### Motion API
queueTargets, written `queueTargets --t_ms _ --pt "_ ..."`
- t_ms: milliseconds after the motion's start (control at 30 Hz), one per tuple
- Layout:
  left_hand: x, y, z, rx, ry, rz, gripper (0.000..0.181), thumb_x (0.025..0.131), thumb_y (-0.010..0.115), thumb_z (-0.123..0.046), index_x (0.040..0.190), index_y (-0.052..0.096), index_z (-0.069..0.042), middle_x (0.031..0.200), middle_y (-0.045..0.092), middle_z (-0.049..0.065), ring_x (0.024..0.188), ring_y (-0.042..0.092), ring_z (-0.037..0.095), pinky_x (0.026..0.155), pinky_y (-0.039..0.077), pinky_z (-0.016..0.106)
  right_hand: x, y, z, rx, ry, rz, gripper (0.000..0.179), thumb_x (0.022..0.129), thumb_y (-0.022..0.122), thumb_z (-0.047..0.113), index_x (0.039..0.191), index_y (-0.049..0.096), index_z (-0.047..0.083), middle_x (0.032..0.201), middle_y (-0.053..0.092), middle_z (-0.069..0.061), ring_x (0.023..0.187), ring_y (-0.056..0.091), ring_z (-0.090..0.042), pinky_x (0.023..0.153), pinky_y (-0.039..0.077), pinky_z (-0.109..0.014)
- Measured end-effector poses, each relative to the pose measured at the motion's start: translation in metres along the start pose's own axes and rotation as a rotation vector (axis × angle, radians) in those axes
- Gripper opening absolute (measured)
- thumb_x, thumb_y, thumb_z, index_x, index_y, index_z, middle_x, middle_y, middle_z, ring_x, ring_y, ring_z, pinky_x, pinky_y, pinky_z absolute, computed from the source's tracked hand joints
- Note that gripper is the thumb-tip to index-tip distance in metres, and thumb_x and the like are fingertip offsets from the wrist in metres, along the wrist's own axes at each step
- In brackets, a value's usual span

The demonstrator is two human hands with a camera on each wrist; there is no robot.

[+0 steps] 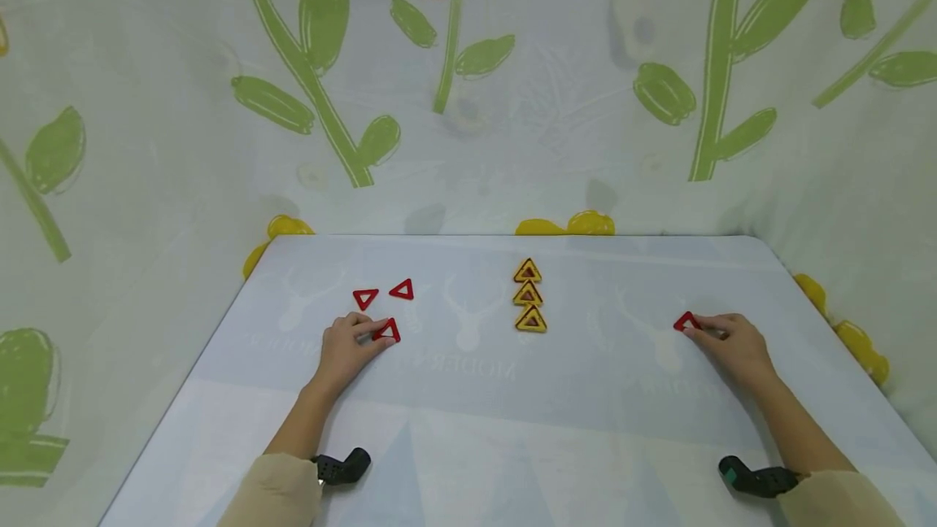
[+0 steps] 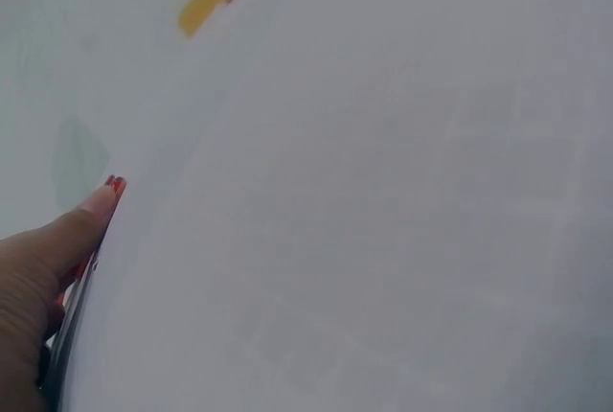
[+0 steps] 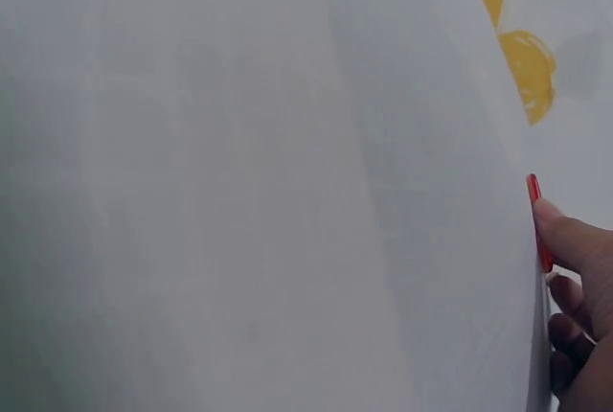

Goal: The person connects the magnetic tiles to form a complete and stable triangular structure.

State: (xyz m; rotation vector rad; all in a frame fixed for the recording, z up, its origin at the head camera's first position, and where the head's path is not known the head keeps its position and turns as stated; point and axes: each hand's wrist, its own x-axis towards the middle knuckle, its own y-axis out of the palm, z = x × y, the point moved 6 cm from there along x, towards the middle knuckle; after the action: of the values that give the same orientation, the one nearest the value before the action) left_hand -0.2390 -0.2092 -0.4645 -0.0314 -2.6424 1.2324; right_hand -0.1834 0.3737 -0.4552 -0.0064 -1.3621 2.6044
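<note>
My left hand pinches a small red triangle frame between thumb and fingers, low over the left part of the table. In the left wrist view a strip of that red triangle shows past the thumb tip. Just beyond this hand lie two more red triangles, one point-down and another turned sideways. On the right side, my right hand grips another red triangle by its edge. The right wrist view catches that red triangle edge-on against the thumb.
Three yellow triangles with dark red inside form a column at the table's middle, between the hands. The pale table cover ends at a far edge before a flower-patterned curtain. Black wrist devices sit at both sleeves.
</note>
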Motion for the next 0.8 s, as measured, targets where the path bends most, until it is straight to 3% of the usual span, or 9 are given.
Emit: queueTargets --t_ms 200,533,800 --pt "-0.003 0.003 -0.002 0.017 0.045 -0.031 0.039 0.076 0.079 -0.025 0.111 0.072 -0.009 0.096 0.059 0.007 0.095 0.050 0.027 0.083 0.030 0.046 -0.006 0.004 0.004 0.001 -0.011 0.011 0.052 0.089 0.064 0.035 0.116 0.061 -0.010 0.107 0.054 -0.026 0.088 0.051 -0.031 0.061 0.040 -0.028" --pt "-0.009 0.008 -0.009 -0.009 0.069 -0.006 0.039 0.075 0.079 -0.025 0.111 0.072 -0.010 0.097 0.058 0.006 0.096 0.050 0.026 0.083 0.030 0.045 -0.014 0.013 0.007 0.038 -0.056 -0.097 0.043 0.085 0.070 0.031 0.113 0.067 -0.002 0.106 0.059 -0.021 0.089 0.051 -0.027 0.063 0.038 -0.025" --pt "-0.012 0.010 -0.013 -0.005 0.101 -0.035 0.038 0.073 0.081 -0.023 0.107 0.073 -0.009 0.093 0.059 0.005 0.090 0.051 0.024 0.082 0.032 0.045 -0.019 0.017 0.016 0.037 -0.124 -0.143 0.037 0.082 0.073 0.026 0.106 0.070 -0.002 0.100 0.062 -0.018 0.082 0.049 -0.017 0.061 0.036 -0.023"
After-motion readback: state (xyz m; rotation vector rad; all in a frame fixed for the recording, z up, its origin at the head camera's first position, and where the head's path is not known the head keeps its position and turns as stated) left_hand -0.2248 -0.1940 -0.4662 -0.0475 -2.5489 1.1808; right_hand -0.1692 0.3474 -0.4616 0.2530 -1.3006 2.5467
